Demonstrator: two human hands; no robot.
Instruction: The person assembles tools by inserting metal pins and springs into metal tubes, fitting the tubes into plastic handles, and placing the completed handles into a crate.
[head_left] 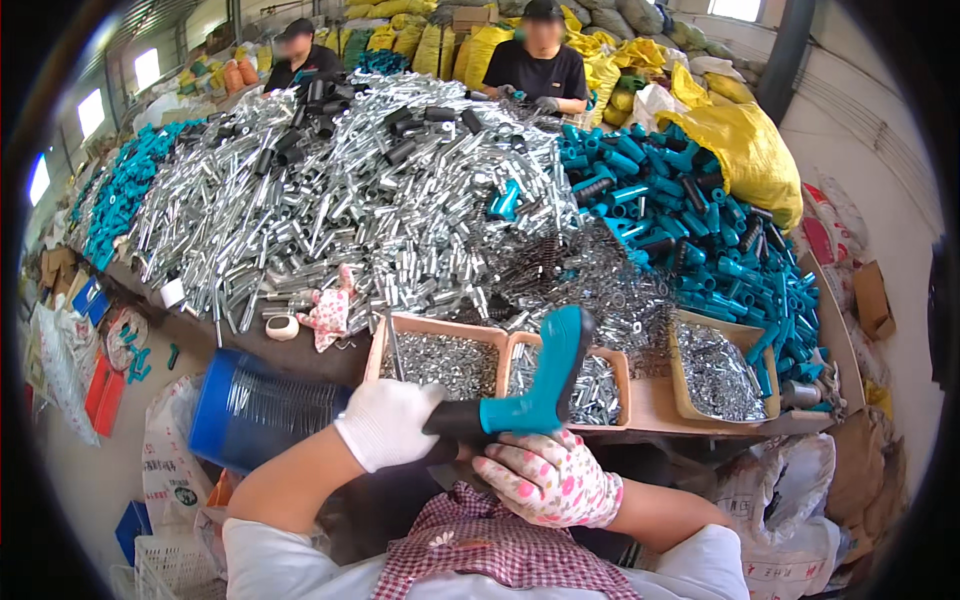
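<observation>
Silvery metal tubes (290, 190) fill upper centre; white-gloved left hand (390, 425) clamps angled teal-and-black handle (532, 405), likely steadying it; floral-gloved right hand (555, 482), grip unclear.

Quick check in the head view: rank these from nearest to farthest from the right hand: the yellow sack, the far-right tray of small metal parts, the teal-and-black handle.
From the right hand:
1. Teal-and-black handle: directly in front of it.
2. Far-right tray: forward and to the right.
3. Yellow sack: beyond the tray, upper right.
</observation>
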